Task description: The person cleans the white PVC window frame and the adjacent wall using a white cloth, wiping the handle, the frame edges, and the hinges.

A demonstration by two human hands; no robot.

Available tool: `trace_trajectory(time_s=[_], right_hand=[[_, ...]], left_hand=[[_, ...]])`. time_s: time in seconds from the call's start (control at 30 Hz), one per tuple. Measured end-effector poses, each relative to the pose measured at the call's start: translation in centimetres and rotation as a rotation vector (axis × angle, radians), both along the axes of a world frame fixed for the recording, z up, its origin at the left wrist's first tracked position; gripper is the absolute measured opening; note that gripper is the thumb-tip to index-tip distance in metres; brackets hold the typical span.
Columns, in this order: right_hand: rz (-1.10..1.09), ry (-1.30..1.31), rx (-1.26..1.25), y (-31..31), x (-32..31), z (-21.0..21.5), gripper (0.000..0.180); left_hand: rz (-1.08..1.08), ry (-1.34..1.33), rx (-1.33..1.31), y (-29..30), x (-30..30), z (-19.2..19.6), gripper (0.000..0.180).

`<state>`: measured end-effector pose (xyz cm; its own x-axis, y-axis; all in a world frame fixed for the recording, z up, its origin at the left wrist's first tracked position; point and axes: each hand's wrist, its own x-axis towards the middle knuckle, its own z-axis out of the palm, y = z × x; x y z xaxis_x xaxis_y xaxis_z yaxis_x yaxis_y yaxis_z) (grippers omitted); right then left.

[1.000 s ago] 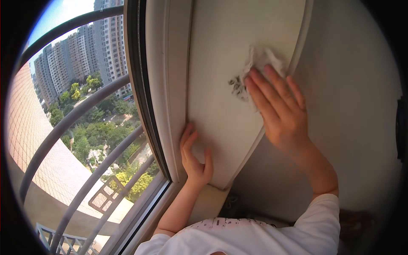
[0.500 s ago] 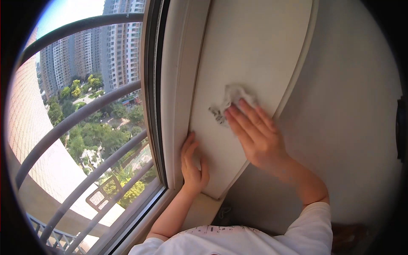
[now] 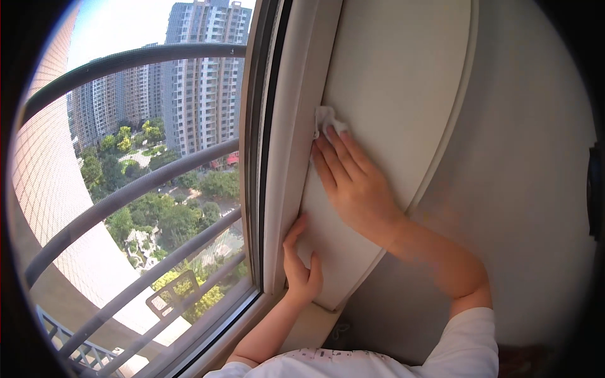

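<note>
My right hand (image 3: 360, 192) lies over a crumpled white cloth (image 3: 326, 118), pressing it with extended fingertips into the seam where the white window sill (image 3: 400, 69) meets the window frame (image 3: 296, 120). Part of the cloth is hidden beneath the fingers. Lower down, my left hand (image 3: 302, 268) leans on the near end of the sill beside the frame. Its fingers point up along the frame, the thumb stands apart, and it holds nothing.
Left of the frame is a mesh-covered window (image 3: 189, 195), with curved grey railings (image 3: 135, 189) outside and tall buildings and trees beyond. A grey-white surface (image 3: 517, 157) drops away past the sill's rounded right edge.
My right hand has slid the cloth from the middle of the sill leftward to the frame's edge. The view has shifted, and my left hand stays by the frame.
</note>
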<state>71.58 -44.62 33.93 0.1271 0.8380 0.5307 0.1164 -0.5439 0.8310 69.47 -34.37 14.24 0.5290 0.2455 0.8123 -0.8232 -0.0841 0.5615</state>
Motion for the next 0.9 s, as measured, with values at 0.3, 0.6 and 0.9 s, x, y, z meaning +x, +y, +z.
trace_trajectory(time_s=[0.3,0.6,0.9], right_hand=[[0.231,-0.052,0.242,-0.5,0.1,9.1,0.031],[0.13,0.0,0.273,-0.2,0.7,2.8,0.038],[0.133,-0.168,0.469,-5.9,-4.2,8.3,0.033]], left_hand=[[0.055,0.001,0.058,0.0,-0.3,0.0,0.068],[0.081,-0.023,0.034,-0.2,0.1,-0.2,0.065],[0.064,0.018,-0.055,-0.2,0.3,-0.8,0.055]])
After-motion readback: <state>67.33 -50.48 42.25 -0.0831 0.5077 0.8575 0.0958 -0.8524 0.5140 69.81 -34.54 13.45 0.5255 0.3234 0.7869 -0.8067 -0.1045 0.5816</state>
